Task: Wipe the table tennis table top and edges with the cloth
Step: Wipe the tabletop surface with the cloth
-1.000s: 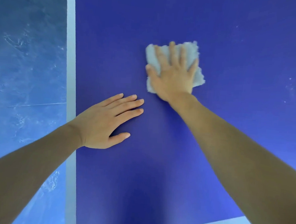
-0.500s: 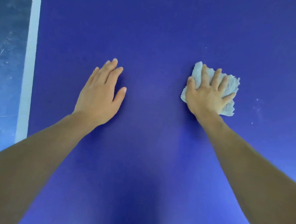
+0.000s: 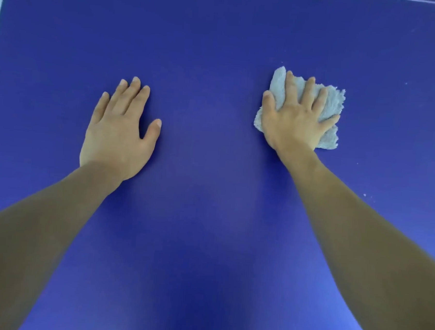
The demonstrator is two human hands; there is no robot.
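Pale grey fluffy cloth [image 3: 333,102] slid right on dark blue table top [image 3: 217,51] under my spread right hand [image 3: 297,119]; left hand [image 3: 117,131] flat, left of cloth. White specks [image 3: 364,195] right of cloth remain.

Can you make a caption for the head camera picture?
Right hand presses a pale cloth on the blue table; left hand rests flat.

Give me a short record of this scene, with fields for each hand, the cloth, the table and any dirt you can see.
left hand: flat on the table top, fingers straight, holding nothing
right hand: fingers spread, pressing the cloth down
cloth: pale, fluffy, crumpled, under the right hand
table top: dark blue, both hands on it
dirt: a few white specks to the right of the cloth
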